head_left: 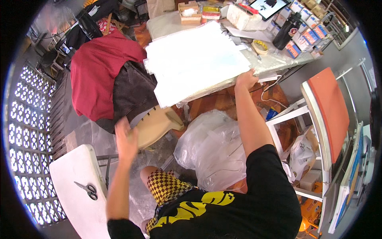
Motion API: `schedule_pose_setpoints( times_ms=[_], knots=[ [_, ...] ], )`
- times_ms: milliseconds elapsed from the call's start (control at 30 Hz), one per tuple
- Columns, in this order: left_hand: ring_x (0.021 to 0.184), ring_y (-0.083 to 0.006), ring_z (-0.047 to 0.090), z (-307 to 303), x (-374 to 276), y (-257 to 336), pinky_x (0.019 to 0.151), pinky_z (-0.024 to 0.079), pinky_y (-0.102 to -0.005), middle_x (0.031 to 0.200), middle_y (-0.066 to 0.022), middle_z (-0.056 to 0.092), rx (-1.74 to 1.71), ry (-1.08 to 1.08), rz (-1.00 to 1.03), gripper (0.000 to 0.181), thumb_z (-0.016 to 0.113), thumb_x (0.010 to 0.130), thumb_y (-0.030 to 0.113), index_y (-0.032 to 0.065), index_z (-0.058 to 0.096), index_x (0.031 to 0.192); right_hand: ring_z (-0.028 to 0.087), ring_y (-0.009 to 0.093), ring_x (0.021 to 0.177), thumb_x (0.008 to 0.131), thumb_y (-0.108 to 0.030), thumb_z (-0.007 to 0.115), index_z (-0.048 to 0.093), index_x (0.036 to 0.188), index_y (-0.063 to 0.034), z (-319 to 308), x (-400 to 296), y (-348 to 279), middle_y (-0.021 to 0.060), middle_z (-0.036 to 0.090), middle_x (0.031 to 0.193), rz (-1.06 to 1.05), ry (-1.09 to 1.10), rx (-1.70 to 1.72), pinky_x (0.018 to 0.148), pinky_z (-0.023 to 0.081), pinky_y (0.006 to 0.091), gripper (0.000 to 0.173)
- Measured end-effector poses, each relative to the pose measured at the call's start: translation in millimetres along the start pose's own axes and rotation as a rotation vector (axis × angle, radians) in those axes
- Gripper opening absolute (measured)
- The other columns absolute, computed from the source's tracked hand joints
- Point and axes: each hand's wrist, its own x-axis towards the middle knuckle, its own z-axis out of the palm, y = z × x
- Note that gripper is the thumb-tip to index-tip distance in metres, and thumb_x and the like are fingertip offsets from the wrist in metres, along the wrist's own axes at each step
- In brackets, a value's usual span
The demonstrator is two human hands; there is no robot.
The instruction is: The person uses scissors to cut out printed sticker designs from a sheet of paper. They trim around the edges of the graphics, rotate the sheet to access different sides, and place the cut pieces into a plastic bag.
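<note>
White paper sheets with stepped edges (197, 62) lie bright and overexposed on a plastic-covered table (268, 61). At the sheets' lower right corner rests my right hand (247, 79), its fingers at the table edge; whether it grips anything is hidden. My left hand (126, 139), blurred, is raised beside a tan curved piece with dark slots (152, 128), just left of it; contact cannot be told. Black-handled scissors (89, 190) lie on a white table (79, 161) at the lower left.
A maroon cloth (95, 71) covers dark furniture at left. Clear plastic bags (212, 149) fill the floor between my arms. An orange-padded seat on a white frame (329, 113) stands at right. A black bottle (286, 31), tape roll (259, 47) and small boxes (310, 38) occupy the far table.
</note>
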Motion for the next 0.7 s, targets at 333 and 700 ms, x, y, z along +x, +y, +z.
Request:
schedule_pose_setpoints(
  times_ms=[333, 700],
  knots=[
    [0.104, -0.04, 0.064, -30.4, -420.7, 9.1, 0.093, 0.051, -0.0445, 0.113, -0.022, 0.067, 0.01, 0.009, -0.799, 0.028, 0.071, 0.083, 0.013, 0.0005, 0.068, 0.108, 0.062, 0.026, 0.068, 0.099, -0.029, 0.044, 0.063, 0.1, -0.0062, -84.1, -105.9, 287.3, 0.0111, 0.064, 0.081, -0.008, -0.784, -0.051, 0.06, 0.051, 0.0404, 0.03],
    [0.103, -0.0403, 0.062, 48.2, -541.9, 47.7, 0.086, 0.051, -0.0496, 0.11, -0.0191, 0.064, 0.153, 0.675, -1.079, 0.037, 0.067, 0.089, 0.027, 0.0045, 0.062, 0.118, 0.059, 0.038, 0.117, 0.095, -0.031, 0.061, 0.066, 0.121, -0.004, -212.7, -484.0, 277.9, 0.0183, 0.065, 0.122, -1.755, -2.649, -0.43, 0.101, 0.045, 0.0468, 0.038]
  ],
)
